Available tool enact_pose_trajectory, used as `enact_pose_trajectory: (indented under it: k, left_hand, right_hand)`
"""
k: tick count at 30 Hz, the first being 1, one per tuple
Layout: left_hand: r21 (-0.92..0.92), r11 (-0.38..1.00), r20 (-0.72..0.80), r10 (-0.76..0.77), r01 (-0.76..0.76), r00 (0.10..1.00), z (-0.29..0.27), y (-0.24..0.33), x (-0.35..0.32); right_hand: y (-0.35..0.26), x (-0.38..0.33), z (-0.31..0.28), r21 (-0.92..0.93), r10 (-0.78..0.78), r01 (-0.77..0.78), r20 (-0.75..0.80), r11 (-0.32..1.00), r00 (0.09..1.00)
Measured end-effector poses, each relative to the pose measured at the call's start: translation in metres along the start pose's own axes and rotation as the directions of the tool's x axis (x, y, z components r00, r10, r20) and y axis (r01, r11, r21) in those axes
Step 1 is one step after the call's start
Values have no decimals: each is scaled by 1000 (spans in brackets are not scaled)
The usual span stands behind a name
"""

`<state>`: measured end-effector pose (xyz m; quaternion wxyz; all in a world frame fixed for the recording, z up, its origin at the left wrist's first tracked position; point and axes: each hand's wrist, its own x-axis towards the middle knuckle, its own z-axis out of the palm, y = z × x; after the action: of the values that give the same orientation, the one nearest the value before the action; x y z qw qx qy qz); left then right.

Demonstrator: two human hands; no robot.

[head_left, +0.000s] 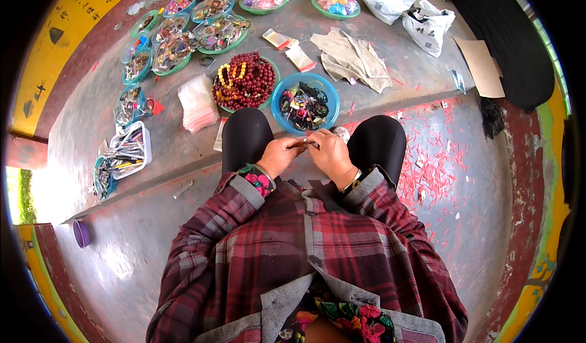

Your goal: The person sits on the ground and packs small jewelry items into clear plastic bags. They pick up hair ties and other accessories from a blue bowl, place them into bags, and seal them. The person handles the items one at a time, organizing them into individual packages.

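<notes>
Head view: left hand (pixel 279 155) & right hand (pixel 329 153) meet fingertip to fingertip between the knees, both pinched shut on a small thin piece (pixel 303 141), too small to tell what. Piece sits just below blue bowl (pixel 279 105) of dark trinkets. Left of that bowl, touching: green bowl of dark red beads (pixel 247 80). Right of it, well apart: red scraps (pixel 436 172) on floor.
</notes>
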<state>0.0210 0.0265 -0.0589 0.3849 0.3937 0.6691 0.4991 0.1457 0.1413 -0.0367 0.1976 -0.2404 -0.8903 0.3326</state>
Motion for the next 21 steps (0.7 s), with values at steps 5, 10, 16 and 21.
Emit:
enact_pose_trajectory:
  k: [5, 10, 16, 21]
  left_hand:
    - [-38, 948, 125, -309, 316, 943, -10, 5, 0]
    - [9, 967, 94, -253, 253, 963, -9, -2, -2]
    - [-69, 954, 133, -282, 293, 950, -10, 3, -4]
    - [-368, 836, 213, -351, 407, 912, -17, 3, -5]
  right_hand:
    - [13, 5, 0, 132, 86, -91, 45, 987, 995]
    - [21, 4, -3, 388, 128, -194, 190, 901, 973]
    - [19, 6, -21, 331, 288, -429, 398, 841, 871]
    - [15, 9, -31, 503, 343, -514, 397, 695, 852]
